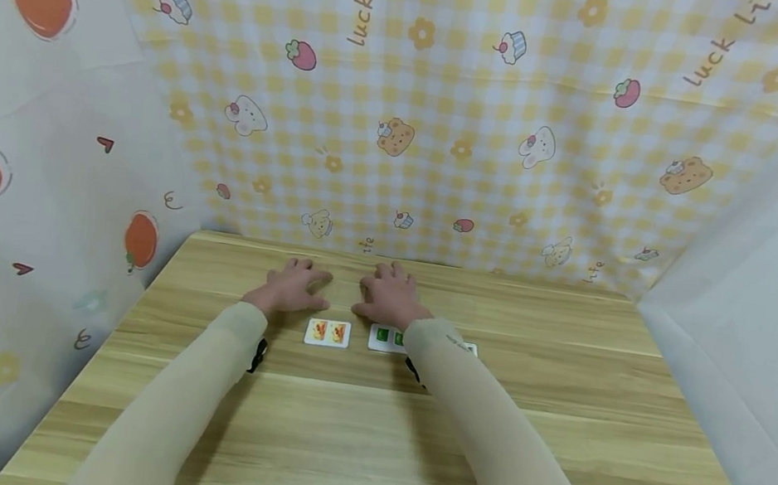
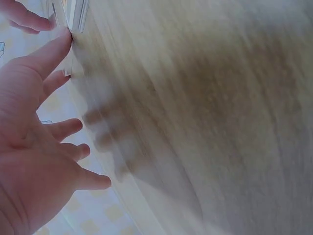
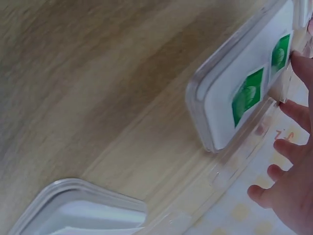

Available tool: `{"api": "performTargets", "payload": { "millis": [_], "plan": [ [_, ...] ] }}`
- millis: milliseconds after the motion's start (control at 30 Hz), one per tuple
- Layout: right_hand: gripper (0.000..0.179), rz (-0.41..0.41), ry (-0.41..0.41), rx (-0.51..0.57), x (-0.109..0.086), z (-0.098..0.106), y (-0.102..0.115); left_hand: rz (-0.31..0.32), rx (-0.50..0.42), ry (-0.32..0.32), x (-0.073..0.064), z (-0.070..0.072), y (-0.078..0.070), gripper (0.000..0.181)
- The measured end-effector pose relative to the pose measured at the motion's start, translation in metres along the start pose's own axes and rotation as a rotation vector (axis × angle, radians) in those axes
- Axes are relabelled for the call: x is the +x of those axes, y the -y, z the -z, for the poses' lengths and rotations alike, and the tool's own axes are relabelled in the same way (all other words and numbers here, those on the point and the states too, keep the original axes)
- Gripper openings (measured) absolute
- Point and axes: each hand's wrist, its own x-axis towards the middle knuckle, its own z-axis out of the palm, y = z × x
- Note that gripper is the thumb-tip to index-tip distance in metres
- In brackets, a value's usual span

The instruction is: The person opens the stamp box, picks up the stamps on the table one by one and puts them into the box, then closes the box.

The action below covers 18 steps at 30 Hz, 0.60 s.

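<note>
My left hand (image 1: pixel 292 287) and right hand (image 1: pixel 392 297) face each other near the back of the table. Between them stands a see-through plastic piece (image 2: pixel 69 67), barely visible from the head. The left thumb and forefinger hold its edge, the other fingers spread. At the opposite end, right thumb and forefinger hold its edge (image 3: pixel 279 89). In front of the left hand lies a white tile with two orange pictures (image 1: pixel 328 333). A white tile with two green squares (image 3: pixel 247 95) sits by the right thumb, partly covered by the wrist from above.
Farther right, another rounded tile (image 3: pixel 83 210) lies mostly behind the right sleeve in the head view. The wood-grain table (image 1: pixel 343 445) ends at a yellow checked cloth (image 1: pixel 397 185). White cloth walls (image 1: pixel 776 225) flank both sides.
</note>
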Motion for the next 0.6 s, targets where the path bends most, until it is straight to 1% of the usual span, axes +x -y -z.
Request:
{"api": "performTargets", "payload": {
  "millis": [167,367,500,600],
  "plan": [
    [0.061,0.038,-0.025,0.003,-0.0010,-0.0003,-0.0021,-0.018,-0.013,-0.017,0.0013,-0.0021,0.0019,0.062],
    [0.057,0.116,-0.072,-0.057,-0.0030,0.0018,-0.0032,-0.047,-0.001,-0.033,0.0003,-0.0037,0.0036,0.060],
    [0.056,0.155,-0.087,-0.079,-0.0038,0.0052,-0.0039,-0.056,-0.004,-0.036,-0.0021,-0.0018,0.0038,0.062],
    [0.058,0.173,-0.086,-0.074,-0.0038,0.0077,-0.0046,-0.063,-0.002,-0.040,-0.0042,0.0003,0.0045,0.064]
  ]
}}
